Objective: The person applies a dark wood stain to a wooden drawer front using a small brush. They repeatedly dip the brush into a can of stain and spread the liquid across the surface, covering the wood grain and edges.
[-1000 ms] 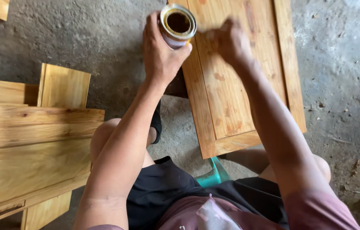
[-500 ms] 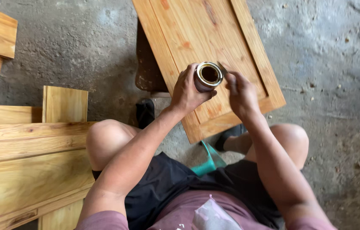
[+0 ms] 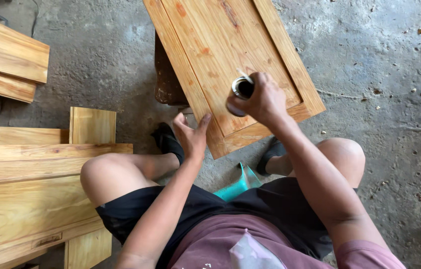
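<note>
Seated, knees up, working over a wooden panel (image 3: 220,45) that lies tilted across a dark stand (image 3: 164,74) on the concrete floor (image 3: 379,65). My right hand (image 3: 264,99) is wrapped around a small round can (image 3: 243,88), fingers closed on its side, mouth up, dark liquid inside; the can sits just above the panel's lower recessed area, near the bottom rail. A pale sliver (image 3: 245,75) sticks up at the rim; could be a stick or brush handle, too small to tell. My left hand (image 3: 191,133) is open, fingers loosely spread, thumb and fingertips touching the panel's near corner edge, holding nothing. I read this as the finish-handling step: can over the work, panel steadied, nothing visibly spread on the wood. The next move, I'd judge, calls for keeping the can level so it doesn't slop, and the left hand bracing the panel since it overhangs the stand. Stacked timber pieces (image 3: 21,199) to my left, well apart; teal object (image 3: 235,184) under my legs.
</note>
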